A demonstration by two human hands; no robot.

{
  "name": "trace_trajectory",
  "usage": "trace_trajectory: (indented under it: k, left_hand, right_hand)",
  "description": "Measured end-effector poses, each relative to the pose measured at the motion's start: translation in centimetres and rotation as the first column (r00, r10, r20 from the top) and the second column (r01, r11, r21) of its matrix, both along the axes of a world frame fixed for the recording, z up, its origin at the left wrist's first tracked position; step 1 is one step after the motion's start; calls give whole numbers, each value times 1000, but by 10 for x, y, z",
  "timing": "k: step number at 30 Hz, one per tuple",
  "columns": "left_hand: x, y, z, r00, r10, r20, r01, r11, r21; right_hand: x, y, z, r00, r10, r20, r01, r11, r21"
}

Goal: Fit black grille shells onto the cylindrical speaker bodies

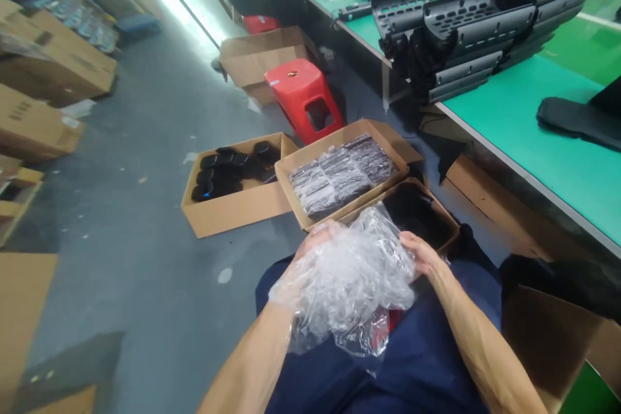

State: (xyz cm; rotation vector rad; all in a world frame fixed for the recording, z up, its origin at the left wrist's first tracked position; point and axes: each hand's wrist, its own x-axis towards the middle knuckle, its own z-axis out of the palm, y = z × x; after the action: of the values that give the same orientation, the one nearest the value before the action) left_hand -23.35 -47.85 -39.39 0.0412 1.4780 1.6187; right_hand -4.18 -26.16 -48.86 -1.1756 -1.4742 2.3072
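Crumpled clear plastic wrap (354, 272), above lap (427, 362); pinched at edge by right hand (420, 252), veiling left hand (315, 242), grip there impossible to tell. Probably light, limp, slippery; best gathered in bulk.

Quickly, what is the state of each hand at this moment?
Left hand: holding crumpled clear plastic, partly covered by it.
Right hand: holding the clear plastic's edge.
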Motion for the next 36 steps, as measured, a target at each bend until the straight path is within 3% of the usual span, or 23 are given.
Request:
trace_trajectory:
  k: [3, 5, 10, 17, 23, 27, 36]
  left_hand:
    - [-8, -8, -11, 999, -46, -16, 46, 999, 8]
    - [-11, -10, -24, 1000, -16, 26, 17, 999, -49]
    - [-10, -14, -46, 999, 43, 6, -42, 991, -127]
    - [-13, -21, -37, 992, -5, -125, -10, 993, -120]
    - [-12, -21, -38, 987, -59, -148, 42, 992, -115]
    - [-12, -19, -42, 986, -67, -154, 47, 990, -130]
    - [-15, -22, -44, 983, -31, -181, 15, 996, -85]
  right_hand:
    - [9, 32, 7, 992, -106, 70, 99, 990, 98]
    - [12, 48, 11, 982, -152, 115, 128, 973, 193]
    - [0, 64, 16, 967, -129, 218, 17, 891, 453]
    - [-25, 83, 25, 933, -98, 347, -195, 670, 716]
    - [-38, 88, 42, 934, -116, 339, -245, 486, 839]
    - [-45, 91, 54, 942, -149, 299, -213, 423, 881]
    - [-70, 99, 92, 964, -148, 220, -153, 366, 918]
